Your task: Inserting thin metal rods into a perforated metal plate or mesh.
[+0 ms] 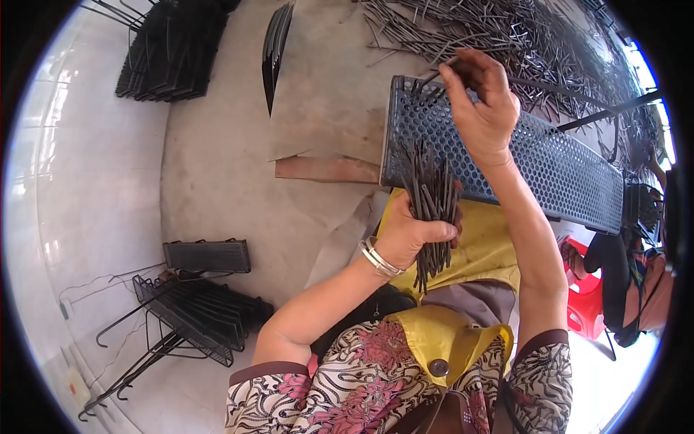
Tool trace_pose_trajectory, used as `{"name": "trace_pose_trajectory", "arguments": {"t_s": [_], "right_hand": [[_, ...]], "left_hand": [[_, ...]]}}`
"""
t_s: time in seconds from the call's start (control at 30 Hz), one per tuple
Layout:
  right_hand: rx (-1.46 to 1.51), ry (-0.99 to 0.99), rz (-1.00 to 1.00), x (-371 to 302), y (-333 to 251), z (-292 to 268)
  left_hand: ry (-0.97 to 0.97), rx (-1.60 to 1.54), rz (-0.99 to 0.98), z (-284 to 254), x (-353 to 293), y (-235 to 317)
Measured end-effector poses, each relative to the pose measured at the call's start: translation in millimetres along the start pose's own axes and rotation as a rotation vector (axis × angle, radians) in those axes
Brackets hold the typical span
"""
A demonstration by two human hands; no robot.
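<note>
My left hand (412,228) is wrapped round a thick bundle of thin dark rods (434,189), held upright just in front of a grey perforated metal panel (520,148). Over the panel's far left corner, my right hand (483,101) has its fingers curled in and pinches what looks like one thin dark rod (436,74). A few more rods stick up from the holes beside its fingertips. The lower ends of the pinched rod and its neighbours are hard to make out. A yellow apron (477,224) covers my lap below the bundle.
Beyond the panel lies a large heap of loose dark rods (506,32). A reddish board (325,169) meets the panel's left end. Black racks stand at the lower left (202,318) and upper left (170,54). A red plastic stool (584,307) and another person (636,289) are at right.
</note>
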State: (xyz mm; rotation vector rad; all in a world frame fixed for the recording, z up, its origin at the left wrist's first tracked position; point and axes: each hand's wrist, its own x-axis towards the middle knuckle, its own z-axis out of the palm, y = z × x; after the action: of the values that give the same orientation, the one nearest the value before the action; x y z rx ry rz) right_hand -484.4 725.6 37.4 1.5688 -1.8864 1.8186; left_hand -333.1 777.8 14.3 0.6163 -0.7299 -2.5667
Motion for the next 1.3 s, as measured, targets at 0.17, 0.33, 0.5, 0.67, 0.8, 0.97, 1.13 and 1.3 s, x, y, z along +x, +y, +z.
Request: {"name": "trace_pose_trajectory", "arguments": {"t_s": [0.17,0.33,0.5,0.67,0.8,0.97,1.13,1.3], "right_hand": [[-0.088,-0.021,-0.137,0.1,4.9,6.1],[-0.136,-0.127,-0.228,0.0,8.8,4.5],[-0.12,-0.294,-0.458,12.9,9.4,5.0],[0.057,-0.325,-0.176,14.6,4.4,0.1],[0.051,-0.357,-0.269,10.5,14.1,0.0],[-0.179,-0.547,-0.414,16.5,13.2,4.1],[-0.158,-0.481,-0.281,18.6,-2.1,-7.1],[0.227,-0.776,0.388,20.7,-28.8,-32.1]], "left_hand": [[0.02,0.014,-0.011,0.2,-1.6,1.4],[0.026,0.015,-0.02,2.5,-0.9,3.1],[-0.001,-0.046,-0.008,-0.8,-1.7,2.9],[0.038,0.018,-0.021,2.8,0.1,2.4],[0.044,0.024,-0.005,3.3,0.9,1.4],[0.03,0.034,0.002,0.7,1.6,0.8],[0.025,0.023,0.0,1.3,2.6,2.7],[0.01,0.044,-0.01,-0.8,0.3,5.6]]}}
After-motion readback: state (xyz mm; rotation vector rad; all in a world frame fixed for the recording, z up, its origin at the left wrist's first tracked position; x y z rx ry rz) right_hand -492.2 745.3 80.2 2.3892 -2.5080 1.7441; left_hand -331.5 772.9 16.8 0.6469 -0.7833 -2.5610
